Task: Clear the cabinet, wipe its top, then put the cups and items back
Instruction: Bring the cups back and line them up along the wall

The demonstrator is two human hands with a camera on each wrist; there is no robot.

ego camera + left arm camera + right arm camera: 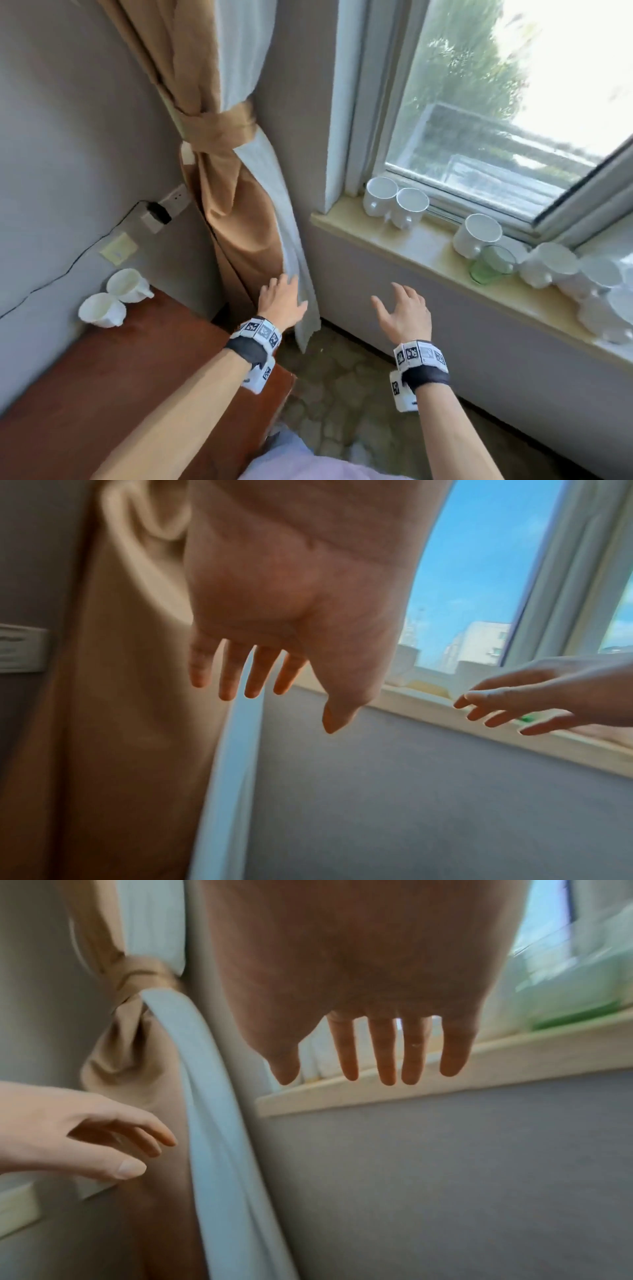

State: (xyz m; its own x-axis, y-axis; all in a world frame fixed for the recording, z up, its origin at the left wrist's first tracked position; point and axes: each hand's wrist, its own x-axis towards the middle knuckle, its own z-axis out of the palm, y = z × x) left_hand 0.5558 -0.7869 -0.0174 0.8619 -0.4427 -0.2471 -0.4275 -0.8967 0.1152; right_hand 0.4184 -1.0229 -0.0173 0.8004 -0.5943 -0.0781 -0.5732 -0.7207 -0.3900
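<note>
From the head view, both hands hang empty with fingers spread in the gap between cabinet (113,370) and sill (428,253). The left hand (281,301) is just in front of the curtain (239,219); the right hand (406,313) faces the wall under the sill. Two cups (114,298) already stand at the cabinet's back left corner, by the wall. The other cups (394,202) and a green glass (491,265) line the sill, ahead and to the right, so the right hand looks the nearer. Bare cabinet top remains toward its front edge.

From the left wrist, the left hand (284,615) shows loose, straight fingers holding nothing, the sill (421,696) beyond.

From the right wrist, the right hand (369,988) is equally slack, fingertips pointing toward the sill's edge (445,1085).
</note>
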